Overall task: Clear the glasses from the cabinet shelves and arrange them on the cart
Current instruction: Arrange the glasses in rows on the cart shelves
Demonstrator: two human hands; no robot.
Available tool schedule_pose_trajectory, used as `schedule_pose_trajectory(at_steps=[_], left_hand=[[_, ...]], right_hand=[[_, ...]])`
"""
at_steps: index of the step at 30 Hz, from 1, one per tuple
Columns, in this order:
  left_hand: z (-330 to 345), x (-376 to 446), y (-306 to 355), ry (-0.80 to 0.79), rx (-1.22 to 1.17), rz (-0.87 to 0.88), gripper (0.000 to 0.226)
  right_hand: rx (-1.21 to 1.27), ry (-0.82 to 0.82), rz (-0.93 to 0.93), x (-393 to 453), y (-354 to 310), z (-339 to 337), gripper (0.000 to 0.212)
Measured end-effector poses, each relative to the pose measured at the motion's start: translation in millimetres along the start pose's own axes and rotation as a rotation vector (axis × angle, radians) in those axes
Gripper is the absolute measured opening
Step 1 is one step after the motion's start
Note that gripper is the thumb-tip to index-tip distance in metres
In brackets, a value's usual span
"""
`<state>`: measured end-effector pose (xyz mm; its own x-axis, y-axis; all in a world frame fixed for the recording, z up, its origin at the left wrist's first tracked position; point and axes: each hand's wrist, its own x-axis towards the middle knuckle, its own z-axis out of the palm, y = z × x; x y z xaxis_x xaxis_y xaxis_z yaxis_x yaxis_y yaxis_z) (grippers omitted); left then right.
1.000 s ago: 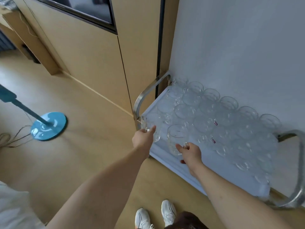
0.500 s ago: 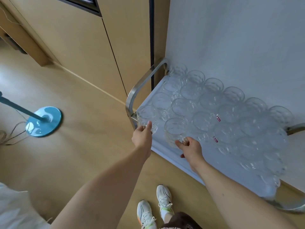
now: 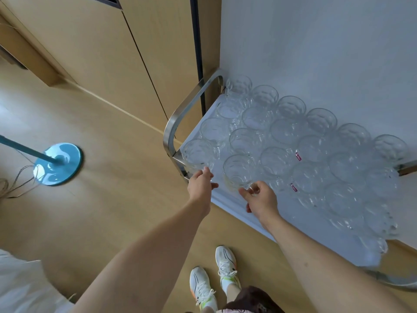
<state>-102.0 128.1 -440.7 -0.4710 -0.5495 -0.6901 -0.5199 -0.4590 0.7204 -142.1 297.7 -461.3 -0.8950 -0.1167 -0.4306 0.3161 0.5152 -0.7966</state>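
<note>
Pale wood flooring point(image 3: 108, 211) and matching wall panels point(image 3: 90, 48) frame a metal-handled cart point(image 3: 228, 197) parked against a grey wall, its white top packed with rows of clear glasses point(image 3: 316, 143) standing upright and rim to rim. A person in white trainers point(image 3: 214, 279) leans over the near-left corner, both arms extended. The left hand point(image 3: 200, 186) touches the base of the corner glass point(image 3: 198, 154) beside the cart's handle point(image 3: 180, 118), its fingers only loosely curled; whether they actually clasp the glass cannot be told. The right hand point(image 3: 261, 197) pinches the lower wall of the neighbouring glass point(image 3: 239, 170) between thumb and curled fingers. Both glasses appear to rest on the cart, at the front of the arrangement. A blue fan base point(image 3: 57, 163) with trailing cords sits on the floor well to the left.

Such glassware is likely light but rigid, slick-walled and easily chipped. With neighbours this close, any sideways nudge risks a knock. The safest hold is probably around the lower body, fingers wrapped low, setting each one straight down.
</note>
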Motion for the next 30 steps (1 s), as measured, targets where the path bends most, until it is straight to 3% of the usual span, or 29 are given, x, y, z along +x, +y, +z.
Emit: schedule_pose_trajectory(at_steps=[5,19,24,30], left_hand=[[8,5,-3,-0.012,0.035,-0.020,0.030],[0,4,8,0.039,0.074,-0.028,0.013],[-18,6,18,0.050,0.183,-0.055,0.052],[-25,14,35,-0.067,0.152,-0.010,0.090]], right_hand=[[-0.193,0.097,-0.069,4,-2,-4,0.034],[-0.177,0.090,-0.082,3,-11,11,0.037],[-0.284,0.091,-0.038,-2,-17,13,0.038],[-0.307,0.116,-0.036,-8,-23,18,0.069]])
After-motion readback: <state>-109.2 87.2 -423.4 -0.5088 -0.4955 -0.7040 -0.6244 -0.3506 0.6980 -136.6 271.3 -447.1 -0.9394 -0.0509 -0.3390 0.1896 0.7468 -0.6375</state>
